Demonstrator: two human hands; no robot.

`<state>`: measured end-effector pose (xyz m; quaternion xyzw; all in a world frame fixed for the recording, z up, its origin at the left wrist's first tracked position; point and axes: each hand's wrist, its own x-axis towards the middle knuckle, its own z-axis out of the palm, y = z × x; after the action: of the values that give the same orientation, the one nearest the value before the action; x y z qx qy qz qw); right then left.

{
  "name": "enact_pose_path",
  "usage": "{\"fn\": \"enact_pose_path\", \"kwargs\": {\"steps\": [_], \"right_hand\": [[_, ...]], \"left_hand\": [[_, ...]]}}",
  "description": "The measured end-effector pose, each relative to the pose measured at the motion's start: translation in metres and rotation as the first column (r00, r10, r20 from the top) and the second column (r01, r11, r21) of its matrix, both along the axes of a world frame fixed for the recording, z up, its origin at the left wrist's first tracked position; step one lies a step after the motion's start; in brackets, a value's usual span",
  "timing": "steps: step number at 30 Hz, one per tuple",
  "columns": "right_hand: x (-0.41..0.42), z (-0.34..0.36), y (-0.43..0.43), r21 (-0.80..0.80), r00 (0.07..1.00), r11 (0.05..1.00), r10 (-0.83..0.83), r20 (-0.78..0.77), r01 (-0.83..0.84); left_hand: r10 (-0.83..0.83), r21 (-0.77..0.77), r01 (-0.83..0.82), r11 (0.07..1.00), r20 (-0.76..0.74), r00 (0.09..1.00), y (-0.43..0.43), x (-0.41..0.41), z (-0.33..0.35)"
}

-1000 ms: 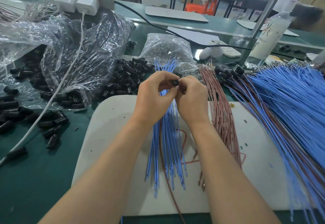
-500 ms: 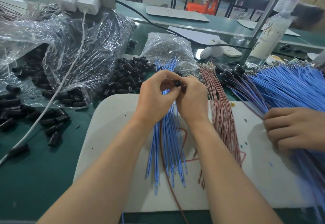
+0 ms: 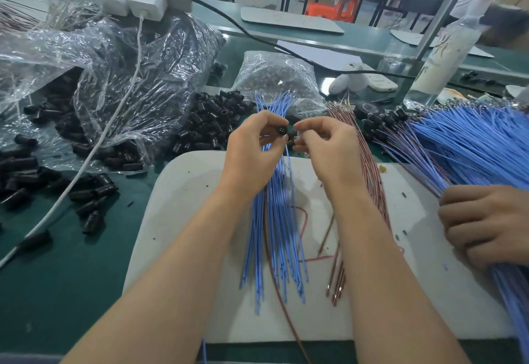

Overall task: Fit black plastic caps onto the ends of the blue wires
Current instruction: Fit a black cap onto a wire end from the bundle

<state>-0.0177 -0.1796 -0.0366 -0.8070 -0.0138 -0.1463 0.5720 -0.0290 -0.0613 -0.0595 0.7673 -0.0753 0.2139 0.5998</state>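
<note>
At the far left a crumpled clear plastic bag (image 3: 120, 77) spills short black tube-shaped caps onto the green bench, and a white cable (image 3: 86, 160) runs down across it. Next to it lies a loose pile of black caps (image 3: 211, 123), just beyond the white mat (image 3: 177, 206).

Our left hand (image 3: 252, 152) is raised over the mat's far edge, its thumb and forefinger pinching one black cap (image 3: 282, 131). The cap is a stubby cylinder, and the round end facing us shows small pale dots. Under both hands a bundle of blue wires (image 3: 274, 235) lies fanned lengthwise on the mat.

Red handwriting (image 3: 303, 220) on the mat is partly covered and we cannot read it.

Our right hand (image 3: 329, 149) is just beside the cap, fingers curled and thumb and forefinger tips drawn together. We cannot tell what they pinch.

Further right lie brown wires (image 3: 372, 169), then a big sheaf of blue wires (image 3: 472, 140), with another person's hand (image 3: 486, 223) resting on it.
</note>
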Motion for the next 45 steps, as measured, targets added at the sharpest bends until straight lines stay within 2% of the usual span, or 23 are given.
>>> {"fn": "enact_pose_path", "kwargs": {"steps": [5, 10, 14, 19, 22, 25, 29, 31, 33, 36, 38, 42, 45], "right_hand": [[-0.004, 0.003, 0.006, -0.121, 0.998, 0.992, 0.043, 0.034, -0.039], [-0.007, 0.004, 0.004, -0.217, 0.998, 0.976, -0.003, 0.067, 0.018], [-0.008, 0.005, 0.007, -0.194, 0.997, 0.98, -0.036, 0.062, 0.048], [-0.005, 0.001, 0.003, -0.196, 0.999, 0.98, 0.022, 0.043, -0.013], [0.0, -0.005, -0.001, -0.257, 1.0, 0.966, -0.015, 0.003, 0.016], [0.004, -0.009, -0.009, -0.403, 0.995, 0.91, -0.092, 0.031, 0.096], [0.008, -0.013, -0.019, -0.503, 0.99, 0.857, -0.139, -0.013, 0.114], [0.011, -0.016, -0.019, -0.539, 0.986, 0.837, -0.154, -0.057, 0.099], [0.013, -0.018, -0.019, -0.557, 0.983, 0.826, -0.158, -0.092, 0.08], [0.015, -0.018, -0.02, -0.581, 0.979, 0.811, -0.163, -0.123, 0.062], [0.017, -0.016, -0.021, -0.58, 0.975, 0.809, -0.192, -0.111, 0.093], [0.028, -0.006, -0.025, -0.594, 0.964, 0.788, -0.255, -0.075, 0.162], [0.045, 0.001, -0.026, -0.604, 0.959, 0.778, -0.272, -0.079, 0.171]], "left_hand": [[0.057, 0.088, -0.061, 0.994, 0.044, 0.997, -0.001, -0.001, 0.001], [0.071, 0.107, -0.08, 0.991, 0.082, 0.994, -0.001, -0.001, 0.002], [0.072, 0.115, -0.082, 0.99, 0.084, 0.994, -0.002, -0.002, 0.001], [0.08, 0.107, -0.092, 0.99, 0.111, 0.991, -0.002, -0.002, 0.001], [0.091, 0.055, -0.1, 0.994, 0.149, 0.985, -0.001, -0.004, 0.008], [0.171, -0.102, -0.153, 0.983, 0.202, 0.964, 0.008, -0.008, 0.023], [0.293, -0.346, -0.242, 0.906, 0.103, 0.95, 0.024, -0.01, 0.047], [0.267, -0.304, -0.253, 0.918, 0.004, 0.964, 0.03, -0.005, 0.059], [0.125, -0.23, -0.158, 0.96, -0.148, 0.981, 0.031, 0.002, 0.069], [-0.045, -0.157, -0.009, 0.988, -0.339, 0.94, 0.024, 0.008, 0.072], [-0.076, -0.148, 0.021, 0.989, -0.373, 0.925, 0.018, 0.01, 0.068], [-0.061, -0.215, -0.019, 0.976, -0.362, 0.93, 0.014, 0.023, 0.069], [0.046, -0.105, -0.078, 0.991, -0.281, 0.959, 0.01, 0.035, 0.069]]}}
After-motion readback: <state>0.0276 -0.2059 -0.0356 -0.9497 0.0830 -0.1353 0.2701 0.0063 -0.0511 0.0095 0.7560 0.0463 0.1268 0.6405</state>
